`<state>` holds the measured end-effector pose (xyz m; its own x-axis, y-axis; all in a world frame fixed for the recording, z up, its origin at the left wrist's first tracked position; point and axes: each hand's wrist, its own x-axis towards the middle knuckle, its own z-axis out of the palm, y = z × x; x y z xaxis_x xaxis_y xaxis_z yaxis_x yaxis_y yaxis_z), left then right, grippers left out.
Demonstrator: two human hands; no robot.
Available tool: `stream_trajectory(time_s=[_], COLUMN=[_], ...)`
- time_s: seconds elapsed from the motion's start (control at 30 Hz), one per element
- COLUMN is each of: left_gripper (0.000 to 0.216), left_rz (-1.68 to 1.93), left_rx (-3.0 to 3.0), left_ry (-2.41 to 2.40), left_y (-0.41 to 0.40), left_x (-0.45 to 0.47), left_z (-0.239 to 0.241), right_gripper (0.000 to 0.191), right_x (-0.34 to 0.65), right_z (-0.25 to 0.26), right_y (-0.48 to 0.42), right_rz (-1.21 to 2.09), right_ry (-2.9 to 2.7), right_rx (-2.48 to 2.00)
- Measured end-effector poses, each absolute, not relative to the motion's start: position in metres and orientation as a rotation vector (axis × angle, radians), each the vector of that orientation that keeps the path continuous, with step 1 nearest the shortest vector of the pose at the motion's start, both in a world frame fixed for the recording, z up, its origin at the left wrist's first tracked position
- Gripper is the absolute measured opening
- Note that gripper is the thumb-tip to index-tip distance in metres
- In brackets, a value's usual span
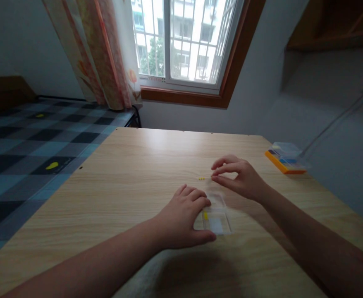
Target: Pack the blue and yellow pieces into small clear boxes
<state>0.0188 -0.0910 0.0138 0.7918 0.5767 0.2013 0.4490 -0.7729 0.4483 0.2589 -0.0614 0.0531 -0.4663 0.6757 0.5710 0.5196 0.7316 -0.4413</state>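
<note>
A small clear plastic box (226, 223) lies on the wooden table with its see-through lid (218, 200) folded back. Inside it are a yellow piece (205, 216) and a whitish patch. My left hand (187, 217) spans the box's left side, thumb at the near edge and fingers over the hinge and lid. Beyond the box, a few tiny yellow pieces (201, 179) lie in a short row. Just right of them my right hand (239, 176) pinches thumb and forefinger together near the tabletop; whatever is between the fingertips is too small to make out.
An orange-based case (285, 167) with a clear lid stands at the table's right edge. To the left is a bed with a checked cover (57, 140). A curtain (101, 54) and barred window are behind the table (144, 157). A shelf (333, 31) hangs upper right.
</note>
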Motion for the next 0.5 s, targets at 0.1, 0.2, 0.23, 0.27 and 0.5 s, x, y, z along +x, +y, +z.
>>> stream_trajectory(time_s=[0.1, 0.2, 0.23, 0.27, 0.5], left_gripper=[0.06, 0.06, 0.06, 0.06, 0.06], left_rz=[0.456, 0.453, 0.452, 0.453, 0.419], left_rx=[2.595, 2.596, 2.596, 2.597, 2.604], left_ry=[0.777, 0.781, 0.781, 0.783, 0.789], left_y=[-0.091, -0.091, -0.091, -0.091, -0.091], left_x=[0.019, 0.019, 0.018, 0.018, 0.019], left_z=[0.014, 0.014, 0.014, 0.014, 0.015], right_gripper=[0.008, 0.009, 0.01, 0.011, 0.013], right_x=[0.268, 0.266, 0.264, 0.261, 0.251], right_z=[0.059, 0.049, 0.044, 0.04, 0.023], right_y=[-0.095, -0.119, -0.123, -0.126, -0.125], right_rz=[0.498, 0.589, 0.582, 0.563, 0.505], right_ry=[-2.285, -2.385, -2.419, -2.45, -2.495], right_rx=[-0.849, -0.906, -0.945, -0.987, -1.102])
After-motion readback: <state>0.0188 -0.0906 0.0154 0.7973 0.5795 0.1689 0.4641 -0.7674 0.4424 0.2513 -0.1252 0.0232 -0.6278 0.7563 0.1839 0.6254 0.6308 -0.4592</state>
